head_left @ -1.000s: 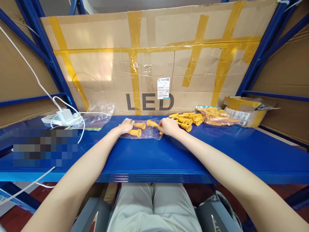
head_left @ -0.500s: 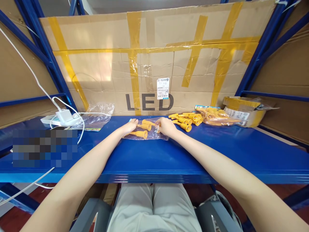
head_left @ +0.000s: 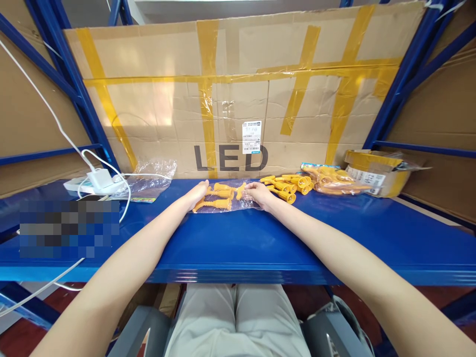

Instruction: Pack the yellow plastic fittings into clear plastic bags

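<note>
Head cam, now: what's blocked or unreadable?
All in the head view:
Left end of the clear bag: partly under the left hand.
Whether the right hand pinches the bag or a yellow piece: too small.
Count in the yellow pile: pieces overlap.
Fine print on the white label: too small.
Item at far left: masked by a pixelated patch.
Inside the small box: walls block most.

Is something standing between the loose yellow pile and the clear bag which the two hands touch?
Yes: the right hand, at the right end of the clear bag, stands between it and the loose yellow pile. Nothing else visible does.
</note>
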Demonstrator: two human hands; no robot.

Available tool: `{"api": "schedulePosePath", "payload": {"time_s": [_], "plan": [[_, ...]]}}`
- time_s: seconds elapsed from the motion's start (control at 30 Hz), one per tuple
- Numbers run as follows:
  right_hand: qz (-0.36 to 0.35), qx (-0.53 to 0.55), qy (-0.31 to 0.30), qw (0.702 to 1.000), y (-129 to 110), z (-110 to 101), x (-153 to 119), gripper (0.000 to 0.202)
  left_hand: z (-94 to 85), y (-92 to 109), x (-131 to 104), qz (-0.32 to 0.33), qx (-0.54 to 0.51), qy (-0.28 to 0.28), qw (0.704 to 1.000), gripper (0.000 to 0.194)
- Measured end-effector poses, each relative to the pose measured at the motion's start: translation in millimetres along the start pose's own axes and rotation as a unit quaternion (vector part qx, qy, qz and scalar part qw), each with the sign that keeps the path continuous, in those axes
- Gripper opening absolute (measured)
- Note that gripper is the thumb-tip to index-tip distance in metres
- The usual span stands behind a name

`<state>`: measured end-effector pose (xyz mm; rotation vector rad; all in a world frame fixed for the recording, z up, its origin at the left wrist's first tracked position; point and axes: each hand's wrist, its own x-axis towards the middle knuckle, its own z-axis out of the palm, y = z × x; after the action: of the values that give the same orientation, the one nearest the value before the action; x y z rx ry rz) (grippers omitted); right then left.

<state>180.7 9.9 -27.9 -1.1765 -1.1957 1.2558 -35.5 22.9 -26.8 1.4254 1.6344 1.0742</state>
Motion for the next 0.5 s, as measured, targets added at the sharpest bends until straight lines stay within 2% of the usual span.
{"api": "schedulePosePath", "payload": {"time_s": [0.17, 0.3, 0.4, 0.5], "plan": [[-0.002, 0.053, -0.022, 0.998, 0, -1, 1, 0.027, 3.2, 6, -6, -0.015, -0.044, -0.024, 0.999, 0.045], [-0.011, -0.011, 0.004, 1.000, 6, -3, 7, 0.027, 6.4, 11, -11, -0.016, -0.042, -0.026, 0.999, 0.044], [-0.037, -0.062, 0.024, 0.997, 10, -4, 8, 0.025, 6.7, 12, -12, 0.005, -0.009, -0.018, 1.000, 0.046], [-0.045, -0.071, 0.004, 0.996, 10, -6, 7, 0.021, 5.1, 11, -12, 0.069, 0.087, -0.033, 0.993, 0.048]]}}
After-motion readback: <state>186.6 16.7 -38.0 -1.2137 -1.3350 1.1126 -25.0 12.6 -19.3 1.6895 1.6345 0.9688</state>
